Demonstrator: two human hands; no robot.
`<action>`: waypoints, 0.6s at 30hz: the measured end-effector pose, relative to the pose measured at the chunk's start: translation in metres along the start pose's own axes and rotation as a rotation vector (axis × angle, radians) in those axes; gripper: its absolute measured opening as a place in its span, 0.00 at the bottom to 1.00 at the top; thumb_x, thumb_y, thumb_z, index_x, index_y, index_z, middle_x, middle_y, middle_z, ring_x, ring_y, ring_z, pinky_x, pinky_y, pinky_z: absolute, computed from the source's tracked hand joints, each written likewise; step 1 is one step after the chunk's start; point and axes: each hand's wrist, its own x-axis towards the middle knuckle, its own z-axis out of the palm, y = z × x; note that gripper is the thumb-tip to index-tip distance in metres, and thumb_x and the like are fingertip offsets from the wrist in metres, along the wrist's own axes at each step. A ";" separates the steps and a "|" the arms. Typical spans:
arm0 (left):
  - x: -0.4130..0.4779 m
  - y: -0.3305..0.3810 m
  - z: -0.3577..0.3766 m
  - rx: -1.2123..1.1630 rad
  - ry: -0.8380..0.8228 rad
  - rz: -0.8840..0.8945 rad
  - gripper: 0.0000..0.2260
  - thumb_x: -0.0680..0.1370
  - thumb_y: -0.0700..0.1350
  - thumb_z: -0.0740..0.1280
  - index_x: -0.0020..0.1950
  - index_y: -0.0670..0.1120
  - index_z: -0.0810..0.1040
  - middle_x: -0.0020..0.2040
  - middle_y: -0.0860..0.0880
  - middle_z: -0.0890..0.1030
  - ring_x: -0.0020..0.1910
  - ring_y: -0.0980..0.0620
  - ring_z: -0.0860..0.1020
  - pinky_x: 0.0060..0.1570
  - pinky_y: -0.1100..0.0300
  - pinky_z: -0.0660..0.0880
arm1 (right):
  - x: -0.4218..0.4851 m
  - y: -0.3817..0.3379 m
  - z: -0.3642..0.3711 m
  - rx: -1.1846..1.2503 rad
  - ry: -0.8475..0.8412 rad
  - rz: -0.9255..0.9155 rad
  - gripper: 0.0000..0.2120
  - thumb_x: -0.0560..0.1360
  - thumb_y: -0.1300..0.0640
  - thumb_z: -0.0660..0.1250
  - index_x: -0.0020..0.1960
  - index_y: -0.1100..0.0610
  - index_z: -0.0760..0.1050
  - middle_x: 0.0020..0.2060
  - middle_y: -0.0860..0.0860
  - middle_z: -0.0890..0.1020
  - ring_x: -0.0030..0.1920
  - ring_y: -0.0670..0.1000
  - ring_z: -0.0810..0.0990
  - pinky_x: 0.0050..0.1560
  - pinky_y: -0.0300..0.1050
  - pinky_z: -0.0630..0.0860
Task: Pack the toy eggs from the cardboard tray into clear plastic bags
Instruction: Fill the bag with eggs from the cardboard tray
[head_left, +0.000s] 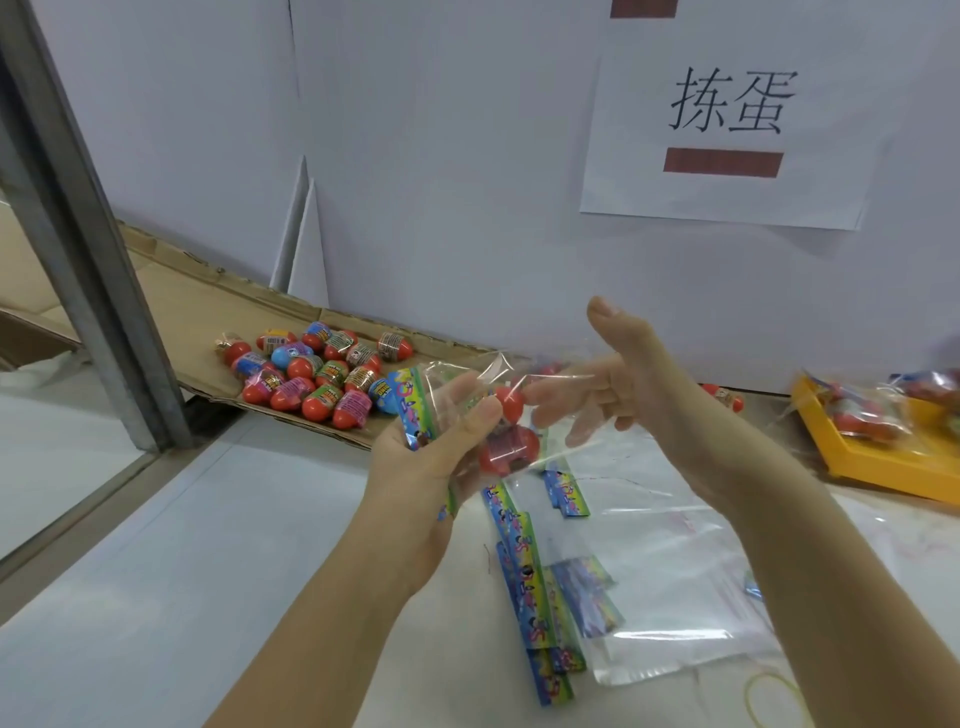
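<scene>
So the person here is working fully bare-handed, pretty plain setup. The left hand (431, 447) and right hand (639, 384) are both showing uncovered skin, with slim, fairly long fingers. The left forearm (332, 613) and right forearm (810, 561) are showing bare too, slender, all the way down to where they're dropping out of sight. The left thumbnail (485, 415) is looking short and neatly trimmed.

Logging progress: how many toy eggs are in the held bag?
2 in the clear bag: upper egg beside the left hand, lower egg beneath it. More may be hidden.
</scene>
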 end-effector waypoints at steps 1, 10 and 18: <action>0.000 -0.001 0.000 0.001 0.007 -0.002 0.21 0.65 0.42 0.74 0.57 0.45 0.81 0.48 0.42 0.86 0.43 0.46 0.85 0.36 0.58 0.81 | -0.001 -0.001 0.000 -0.005 -0.012 0.012 0.37 0.64 0.27 0.41 0.37 0.44 0.85 0.39 0.48 0.86 0.30 0.42 0.78 0.40 0.44 0.62; 0.000 -0.001 -0.002 0.045 -0.102 -0.077 0.33 0.59 0.40 0.76 0.65 0.44 0.76 0.52 0.42 0.85 0.48 0.43 0.85 0.41 0.56 0.82 | -0.014 -0.010 -0.004 0.214 -0.136 0.037 0.40 0.74 0.34 0.42 0.57 0.63 0.79 0.47 0.63 0.84 0.44 0.58 0.83 0.39 0.35 0.78; 0.002 0.001 -0.003 0.028 -0.116 -0.050 0.20 0.64 0.37 0.73 0.56 0.43 0.81 0.49 0.42 0.86 0.46 0.44 0.85 0.38 0.55 0.82 | -0.011 -0.014 0.003 0.554 -0.078 -0.016 0.26 0.81 0.48 0.51 0.73 0.62 0.63 0.70 0.63 0.69 0.70 0.60 0.69 0.64 0.41 0.71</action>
